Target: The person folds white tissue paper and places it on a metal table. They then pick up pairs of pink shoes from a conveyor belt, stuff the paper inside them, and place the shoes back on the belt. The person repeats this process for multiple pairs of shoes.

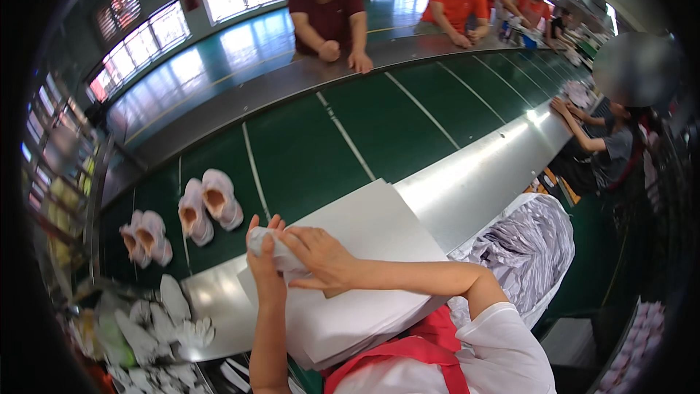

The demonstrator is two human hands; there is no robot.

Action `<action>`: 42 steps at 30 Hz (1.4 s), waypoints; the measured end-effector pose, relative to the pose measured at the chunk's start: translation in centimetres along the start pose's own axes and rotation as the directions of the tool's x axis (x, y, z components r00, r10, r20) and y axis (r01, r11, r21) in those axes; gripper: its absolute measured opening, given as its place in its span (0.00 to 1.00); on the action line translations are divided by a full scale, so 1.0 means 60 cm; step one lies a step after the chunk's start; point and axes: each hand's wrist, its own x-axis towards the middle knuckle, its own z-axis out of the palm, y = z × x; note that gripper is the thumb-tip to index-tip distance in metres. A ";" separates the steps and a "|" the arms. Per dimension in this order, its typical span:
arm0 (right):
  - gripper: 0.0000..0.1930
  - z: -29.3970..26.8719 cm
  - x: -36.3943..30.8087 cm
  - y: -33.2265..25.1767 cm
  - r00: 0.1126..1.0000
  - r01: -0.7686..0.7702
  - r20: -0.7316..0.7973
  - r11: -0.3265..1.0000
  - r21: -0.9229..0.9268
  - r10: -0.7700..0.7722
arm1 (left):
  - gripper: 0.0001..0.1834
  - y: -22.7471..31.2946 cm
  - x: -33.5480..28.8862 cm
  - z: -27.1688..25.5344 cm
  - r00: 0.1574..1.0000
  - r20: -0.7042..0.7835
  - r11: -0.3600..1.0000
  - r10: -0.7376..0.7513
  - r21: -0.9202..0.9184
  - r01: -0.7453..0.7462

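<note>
Both my hands are pressed together over a crumpled wad of thin white paper [290,261]. My left hand [269,266] cups the wad, its fingertips pointing up and away. From the right, my right hand [322,254] lies over the same wad with its fingers bent against it. Parts of the wad are hidden between the palms. Just beneath my hands is a stack of large white paper sheets [375,215], spread a little unevenly on the metal ledge.
A green conveyor belt [292,142] carries two pairs of pale pink shoes [211,206] at the left. A sack of crumpled greyish paper [521,248] stands at my right. White shaped pieces [164,321] lie at lower left. People work across the belt and at the right.
</note>
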 end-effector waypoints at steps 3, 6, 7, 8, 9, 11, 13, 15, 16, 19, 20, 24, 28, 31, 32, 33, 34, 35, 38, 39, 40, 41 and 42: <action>0.39 -0.028 -0.001 0.004 0.990 -0.140 0.037 0.989 0.053 0.138 | 0.35 0.006 0.015 0.013 0.999 0.008 0.999 0.041 -0.027 -0.041; 0.36 -0.025 -0.003 0.004 0.909 -0.385 0.256 0.899 0.210 0.330 | 0.32 0.006 0.019 0.013 0.990 0.075 0.993 0.116 0.015 -0.117; 0.35 -0.021 -0.004 0.002 0.908 -0.388 0.265 0.890 0.241 0.324 | 0.32 0.004 0.022 0.011 0.986 0.087 0.990 0.140 0.022 -0.143; 0.34 -0.017 -0.003 0.002 0.908 -0.389 0.275 0.880 0.271 0.317 | 0.27 0.004 0.028 0.023 0.983 0.015 0.983 0.182 -0.004 -0.181; 0.33 -0.014 -0.001 0.003 0.908 -0.390 0.286 0.870 0.302 0.308 | 0.23 0.000 0.036 0.019 0.991 -0.008 0.988 0.134 -0.070 -0.135; 0.31 -0.012 0.003 -0.001 0.926 -0.363 0.232 0.872 0.329 0.298 | 0.16 -0.006 0.051 0.001 0.998 -0.053 0.979 0.032 -0.202 -0.042; 0.32 -0.017 0.013 -0.008 0.935 -0.340 0.201 0.897 0.283 0.291 | 0.13 -0.005 0.066 -0.002 0.998 -0.017 0.944 0.055 -0.324 -0.058; 0.32 -0.017 0.020 -0.010 0.921 -0.370 0.215 0.905 0.212 0.326 | 0.15 -0.006 0.078 -0.013 0.999 -0.017 0.929 0.037 -0.367 -0.041; 0.32 -0.012 0.026 -0.013 0.916 -0.371 0.241 0.907 0.198 0.322 | 0.15 -0.010 0.078 -0.022 0.999 -0.024 0.942 0.029 -0.333 -0.036; 0.33 0.003 0.004 0.038 0.944 -0.311 0.165 0.936 0.165 0.284 | 0.17 -0.013 0.100 -0.029 0.982 0.189 0.928 0.011 -0.368 0.061; 0.32 -0.020 0.013 0.034 0.911 -0.383 0.232 0.910 0.161 0.342 | 0.21 -0.008 0.119 -0.060 0.986 0.091 0.987 0.141 -0.091 -0.133; 0.29 -0.056 0.009 0.046 0.839 -0.524 0.229 0.847 0.093 0.494 | 0.28 -0.007 0.246 -0.285 0.826 -0.158 0.067 0.541 0.987 0.145; 0.28 -0.059 -0.010 0.056 0.839 -0.522 0.248 0.845 0.117 0.484 | 0.31 0.011 0.306 -0.307 0.902 -0.346 -0.151 0.257 0.908 0.391; 0.28 -0.069 -0.011 0.059 0.828 -0.536 0.256 0.838 0.101 0.498 | 0.23 0.004 0.349 -0.272 0.925 -0.336 -0.177 0.177 0.914 0.365; 0.28 -0.073 -0.011 0.059 0.823 -0.543 0.255 0.834 0.097 0.507 | 0.20 -0.004 0.364 -0.270 0.936 -0.306 -0.197 0.173 0.920 0.338; 0.27 -0.080 -0.010 0.059 0.819 -0.550 0.254 0.830 0.093 0.514 | 0.17 -0.017 0.375 -0.272 0.946 -0.278 -0.218 0.170 0.925 0.311; 0.27 -0.087 -0.009 0.062 0.813 -0.559 0.252 0.825 0.086 0.525 | 0.12 -0.029 0.377 -0.262 0.947 -0.187 -0.233 0.262 0.940 0.250; 0.27 -0.094 -0.005 0.063 0.818 -0.551 0.239 0.831 0.070 0.523 | 0.11 -0.036 0.380 -0.255 0.954 -0.208 -0.213 0.215 0.943 0.254; 0.26 -0.107 0.005 0.080 0.821 -0.545 0.212 0.839 0.012 0.530 | 0.16 -0.069 0.361 -0.208 0.979 -0.080 -0.148 0.187 0.983 0.108; 0.26 -0.106 0.014 0.081 0.823 -0.538 0.211 0.843 -0.007 0.527 | 0.17 -0.083 0.354 -0.192 0.983 -0.064 -0.150 0.174 0.984 0.091; 0.26 -0.110 0.021 0.085 0.820 -0.541 0.202 0.840 -0.033 0.536 | 0.20 -0.083 0.344 -0.155 0.992 -0.040 -0.157 0.118 0.986 0.059; 0.26 -0.114 0.029 0.089 0.818 -0.542 0.194 0.839 -0.057 0.541 | 0.19 -0.076 0.328 -0.119 0.992 -0.016 -0.226 0.124 0.973 0.044; 0.24 -0.114 0.039 0.089 0.822 -0.536 0.181 0.841 -0.076 0.540 | 0.15 -0.069 0.324 -0.093 0.992 0.011 -0.212 0.128 0.977 0.016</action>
